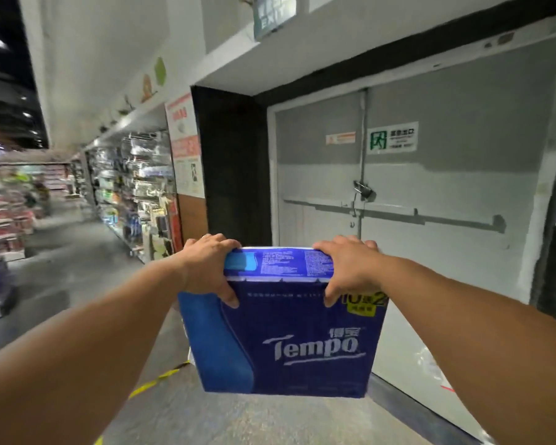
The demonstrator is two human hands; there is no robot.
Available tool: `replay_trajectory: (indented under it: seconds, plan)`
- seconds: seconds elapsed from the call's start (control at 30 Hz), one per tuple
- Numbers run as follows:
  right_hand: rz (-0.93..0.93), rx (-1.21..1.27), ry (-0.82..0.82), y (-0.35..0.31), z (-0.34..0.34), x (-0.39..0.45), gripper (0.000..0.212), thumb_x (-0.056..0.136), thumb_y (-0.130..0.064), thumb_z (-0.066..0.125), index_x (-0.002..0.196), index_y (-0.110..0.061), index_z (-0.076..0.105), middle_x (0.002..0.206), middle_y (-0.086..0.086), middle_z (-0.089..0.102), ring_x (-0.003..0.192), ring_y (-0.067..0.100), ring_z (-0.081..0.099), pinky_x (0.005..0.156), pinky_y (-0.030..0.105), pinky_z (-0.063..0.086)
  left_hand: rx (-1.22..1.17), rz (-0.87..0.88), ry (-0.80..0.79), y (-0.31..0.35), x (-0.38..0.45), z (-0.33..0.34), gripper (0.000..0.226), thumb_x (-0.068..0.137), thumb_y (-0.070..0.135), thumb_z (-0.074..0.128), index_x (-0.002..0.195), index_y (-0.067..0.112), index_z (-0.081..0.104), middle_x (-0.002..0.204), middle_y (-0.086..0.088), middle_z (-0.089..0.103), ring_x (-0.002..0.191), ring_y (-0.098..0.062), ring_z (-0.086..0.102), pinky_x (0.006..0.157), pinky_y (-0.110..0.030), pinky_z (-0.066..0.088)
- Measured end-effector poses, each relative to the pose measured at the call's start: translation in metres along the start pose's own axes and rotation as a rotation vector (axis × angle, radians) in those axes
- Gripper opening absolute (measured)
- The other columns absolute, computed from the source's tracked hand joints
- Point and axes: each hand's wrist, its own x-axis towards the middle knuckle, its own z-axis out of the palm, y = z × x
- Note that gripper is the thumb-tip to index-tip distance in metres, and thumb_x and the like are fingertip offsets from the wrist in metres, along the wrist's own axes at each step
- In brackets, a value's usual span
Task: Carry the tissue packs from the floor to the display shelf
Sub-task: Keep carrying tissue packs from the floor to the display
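Both grips clamp my blue tissue pack [283, 332] in mid-air.
Left hand [206, 268] and right hand [350, 268] curl over its top corners; I read "Tempo" on its front, with a green exit sign [392, 137] on the grey door [430, 175] behind.

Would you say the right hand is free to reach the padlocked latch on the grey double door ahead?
Probably not as things stand: the right hand grips the top of the blue Tempo tissue pack, as does the left hand. The padlocked latch also appears to lie beyond the outstretched arms.
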Motion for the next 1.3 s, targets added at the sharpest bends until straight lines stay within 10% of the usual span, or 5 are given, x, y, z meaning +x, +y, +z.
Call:
replay_trajectory:
  seconds: [0.83, 1.3]
  plan:
    - [-0.519, 0.119, -0.018, -0.174, 0.086, 0.532, 0.110, 0.061, -0.063, 0.085, 0.151, -0.041, 0.026, 0.131, -0.004, 0.046, 0.125, 0.020, 0.040, 0.107, 0.048, 0.035, 0.216, -0.564, -0.005, -0.366, 0.173, 0.010, 0.121, 0.050, 0.070, 0.087, 0.152, 0.029, 0.034, 0.136, 0.006, 0.044, 0.128, -0.020, 0.040, 0.107, -0.041, 0.034]
    - [-0.882, 0.091, -0.076, -0.383, 0.159, 0.787, 0.115, 0.057, -0.064, 0.086, 0.153, -0.041, 0.028, 0.133, -0.003, 0.045, 0.129, 0.025, 0.039, 0.103, 0.046, 0.033, 0.187, -0.919, -0.039, -0.608, 0.192, 0.042, 0.125, 0.044, 0.078, 0.079, 0.151, 0.031, 0.035, 0.136, 0.006, 0.045, 0.128, -0.021, 0.041, 0.108, -0.043, 0.031]
